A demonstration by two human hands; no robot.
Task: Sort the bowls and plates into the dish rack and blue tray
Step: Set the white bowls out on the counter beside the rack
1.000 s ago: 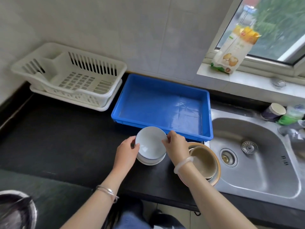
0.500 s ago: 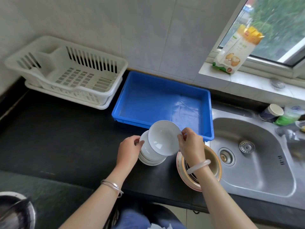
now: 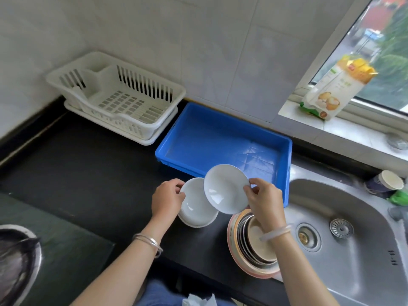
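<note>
Top bowl (image 3: pixel 225 188) has come off the white stack (image 3: pixel 194 208). A second ago it sat nested with both my hands on it; now it's lifted, tilted, and over the near rim of the blue tray (image 3: pixel 209 140). Right hand (image 3: pixel 262 202) pinches its right rim, fingers (image 3: pixel 249 191) curled on the edge. Left hand (image 3: pixel 167 199) grips the stack's left rim, steadying it on the bench (image 3: pixel 88 173). No dish has reached the tray or the dish rack (image 3: pixel 143 89) yet, so this is item one. My guess: it's headed for the tray. The mixed stack (image 3: pixel 249 246) by the sink (image 3: pixel 353 250) is still to do.
</note>
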